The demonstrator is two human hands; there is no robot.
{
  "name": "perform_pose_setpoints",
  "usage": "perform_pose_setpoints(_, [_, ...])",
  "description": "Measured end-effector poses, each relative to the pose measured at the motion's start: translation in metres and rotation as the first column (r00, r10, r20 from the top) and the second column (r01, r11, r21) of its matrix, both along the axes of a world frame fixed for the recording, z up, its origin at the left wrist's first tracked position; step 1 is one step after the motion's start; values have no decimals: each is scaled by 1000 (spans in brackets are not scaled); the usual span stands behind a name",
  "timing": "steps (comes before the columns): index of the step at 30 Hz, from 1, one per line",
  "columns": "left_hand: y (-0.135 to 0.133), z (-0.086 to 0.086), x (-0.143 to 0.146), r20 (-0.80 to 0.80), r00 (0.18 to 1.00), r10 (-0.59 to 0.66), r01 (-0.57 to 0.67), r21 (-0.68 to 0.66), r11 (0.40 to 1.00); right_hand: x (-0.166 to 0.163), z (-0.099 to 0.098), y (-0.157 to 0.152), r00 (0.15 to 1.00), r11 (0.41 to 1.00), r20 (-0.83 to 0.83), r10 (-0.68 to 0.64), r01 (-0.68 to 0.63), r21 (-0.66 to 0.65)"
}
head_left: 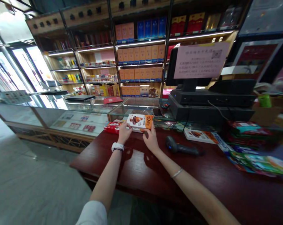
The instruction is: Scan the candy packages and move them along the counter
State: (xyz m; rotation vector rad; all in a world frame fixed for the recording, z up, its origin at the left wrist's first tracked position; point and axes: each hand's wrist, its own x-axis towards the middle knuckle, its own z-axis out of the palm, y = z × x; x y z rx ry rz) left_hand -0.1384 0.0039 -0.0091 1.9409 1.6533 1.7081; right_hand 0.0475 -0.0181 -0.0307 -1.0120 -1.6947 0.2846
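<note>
A white and orange Dove box (139, 121) is gripped at its two ends near the far edge of the dark wooden counter (139, 162). My left hand (125, 132) is closed on its left end, thumb on top. At the right end, my right hand (151, 137) holds the orange side. Red packets (112, 127) lie just left of the box, partly behind my left hand. To the right of my right hand rests a black barcode scanner (180, 147). Farther right lies another white and orange box (200, 135).
Colourful snack bags (256, 161) cover the right side of the counter. A monitor (199, 62) with a pink paper sign stands on a black cash drawer (209, 109). Glass display cases (73, 120) run to the left. Shelves with orange boxes (141, 53) line the back wall.
</note>
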Motion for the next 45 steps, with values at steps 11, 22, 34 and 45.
perform_pose_setpoints(11, [23,-10,-20,-19,973,232,-233,-109,966,-44,-21,33,998,986,53,-35,43,-159])
perform_pose_setpoints(22, [31,-40,-32,-171,943,287,-319,-210,924,-52,-48,48,990,950,142,13,32,-309])
perform_pose_setpoints(34, [31,-44,-30,-200,944,263,-313,-283,907,-48,-53,49,986,925,164,9,53,-375])
perform_pose_setpoints(45, [24,-43,-26,-331,927,176,-288,-330,899,-42,-54,45,988,930,148,-35,87,-357])
